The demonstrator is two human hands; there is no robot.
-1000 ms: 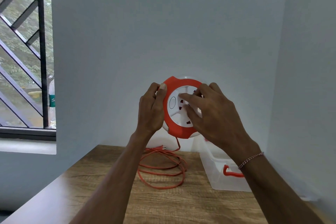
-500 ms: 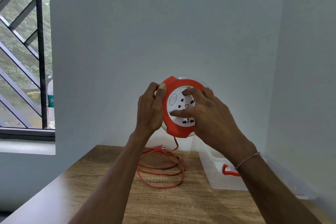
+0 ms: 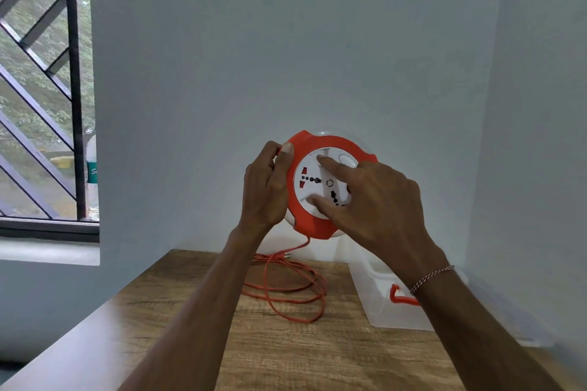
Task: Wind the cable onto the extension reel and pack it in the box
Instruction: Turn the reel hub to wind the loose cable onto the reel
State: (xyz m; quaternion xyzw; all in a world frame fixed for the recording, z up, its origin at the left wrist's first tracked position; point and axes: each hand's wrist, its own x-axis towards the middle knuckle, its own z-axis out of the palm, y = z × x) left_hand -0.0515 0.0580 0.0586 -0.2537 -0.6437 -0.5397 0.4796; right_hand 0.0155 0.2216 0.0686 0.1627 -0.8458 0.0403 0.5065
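Note:
I hold a round extension reel (image 3: 313, 225), orange rim with a white socket face, up in front of the wall. My left hand (image 3: 265, 187) grips its left edge, thumb on the orange rim. My right hand (image 3: 371, 203) lies over the white face, with index fingertip near the top and thumb low on the face. An orange cable (image 3: 286, 282) hangs from the reel's bottom and lies in loose loops on the wooden table (image 3: 286, 352), its plug end near the back edge. A clear plastic box (image 3: 381, 305) with an orange handle stands on the table at the right.
The table sits in a corner, with white walls behind and at the right. A barred window (image 3: 44, 89) is at the left. The table's left edge runs diagonally toward the near left.
The white socket face has turned under my right hand; its round button went from the left side to the upper right. My right fingers shifted with it. The left hand stayed put.

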